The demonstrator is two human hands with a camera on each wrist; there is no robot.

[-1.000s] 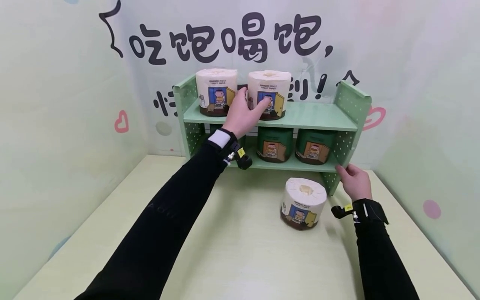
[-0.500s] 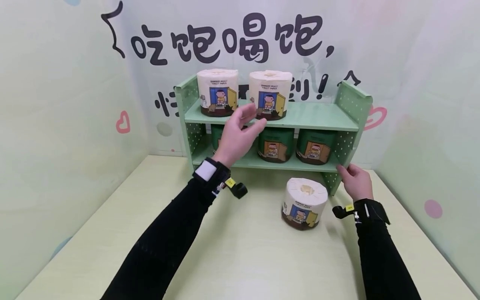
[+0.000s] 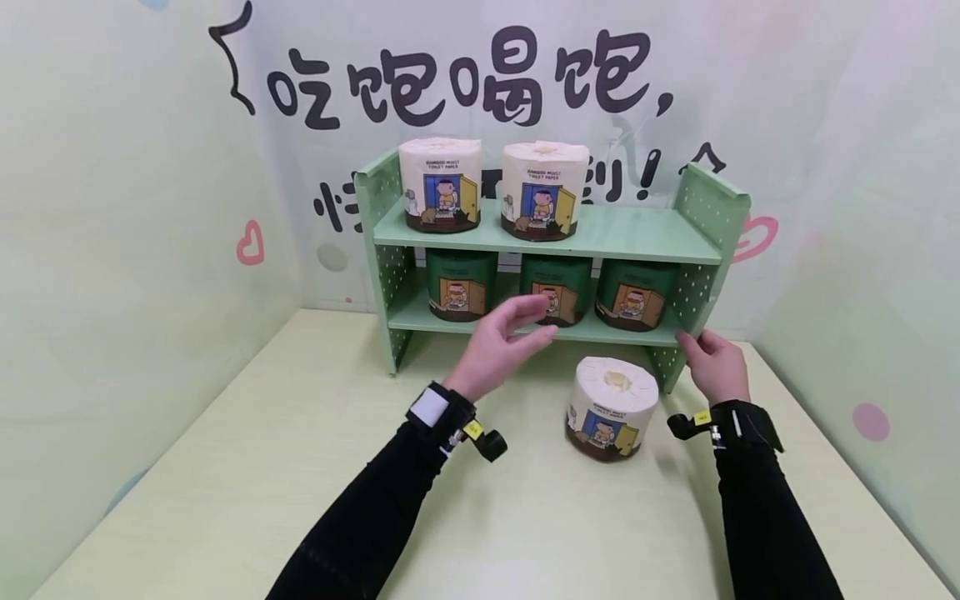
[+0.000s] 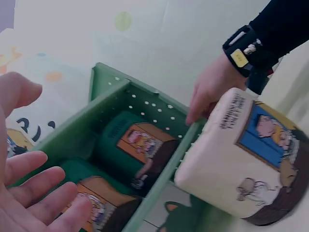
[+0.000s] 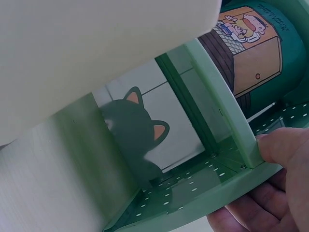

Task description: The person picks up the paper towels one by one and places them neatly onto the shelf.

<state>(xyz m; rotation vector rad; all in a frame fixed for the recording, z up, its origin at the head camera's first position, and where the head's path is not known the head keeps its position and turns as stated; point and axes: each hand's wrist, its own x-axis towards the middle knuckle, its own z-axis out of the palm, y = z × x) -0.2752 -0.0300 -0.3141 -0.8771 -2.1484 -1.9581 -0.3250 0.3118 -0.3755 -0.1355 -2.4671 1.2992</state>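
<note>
My left hand [image 3: 501,346] is in the air in front of the shelf rack's lower board, fingers loosely bent and holding nothing; its fingers also show at the left of the left wrist view. My right hand [image 3: 716,368] grips the edge of the green rack's right side panel [image 3: 701,304], thumb against the lower board in the right wrist view. A white-wrapped toilet paper roll [image 3: 611,408] stands upright on the table between both hands. Two white-wrapped rolls [image 3: 441,185] stand at the left and middle of the top board [image 3: 641,233]. Several green-wrapped rolls [image 3: 633,292] line the lower board.
The pale table [image 3: 300,483] runs up to a printed wall [image 3: 150,208] at the back and sides. The top board's right part lies bare. A white roll [image 5: 96,58] blocks much of the right wrist view.
My left hand has let go of the middle top roll and come down and towards me, in front of the lower board. My right hand stays on the rack.
</note>
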